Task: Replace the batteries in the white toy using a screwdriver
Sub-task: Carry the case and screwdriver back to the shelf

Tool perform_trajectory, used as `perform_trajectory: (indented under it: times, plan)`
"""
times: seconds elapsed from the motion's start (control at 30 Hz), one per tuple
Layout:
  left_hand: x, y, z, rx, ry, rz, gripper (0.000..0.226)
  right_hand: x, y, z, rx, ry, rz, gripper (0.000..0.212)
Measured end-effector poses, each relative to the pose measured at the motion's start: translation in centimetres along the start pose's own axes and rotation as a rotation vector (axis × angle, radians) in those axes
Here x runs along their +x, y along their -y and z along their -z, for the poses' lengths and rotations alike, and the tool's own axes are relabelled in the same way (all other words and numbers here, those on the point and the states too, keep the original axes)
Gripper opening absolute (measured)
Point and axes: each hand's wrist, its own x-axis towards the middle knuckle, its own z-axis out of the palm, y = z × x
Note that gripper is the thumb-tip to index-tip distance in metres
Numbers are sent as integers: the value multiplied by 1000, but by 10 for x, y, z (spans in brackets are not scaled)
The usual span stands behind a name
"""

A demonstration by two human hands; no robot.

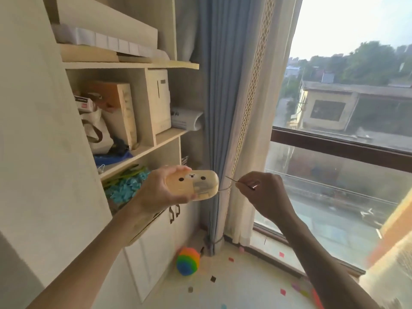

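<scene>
- The left hand (160, 192) holds a rounded, pale cream plastic toy (192, 185) with a small animal face of black dot eyes and a little mouth; the fingers wrap over its left end and top edge, and the thumb lies under it.
- The toy is held up in the air in front of the wooden shelf unit (138, 103), its long side roughly level and its face turned toward the camera.
- A small grey rectangular patch (201, 188) shows on the toy's lower front, near its right end.
- The right hand (265, 195) is just to the right of the toy, not touching it, with fingertips pinched together on a thin metal screwdriver (242, 183).
- The screwdriver's slim shaft points left and slightly up toward the toy, with a gap between its tip and the toy's right end.
- Behind the hands hang a blue curtain (214, 85) and a cream curtain (263, 85) beside a large window (345, 108).
- On the pale floor below lies a rainbow-striped fuzzy ball (187, 260) among small scattered coloured pieces.
</scene>
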Motion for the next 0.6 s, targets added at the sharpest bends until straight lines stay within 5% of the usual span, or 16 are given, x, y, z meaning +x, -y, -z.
perform_trajectory:
  times: [0.27,0.6]
  plan:
    - [151,65,-23,91,-171,194,79,215,-90,-60,47,172,129,9]
    - [290,177,2,191,-283,408,95,427,-108,-206,66,360,295,15]
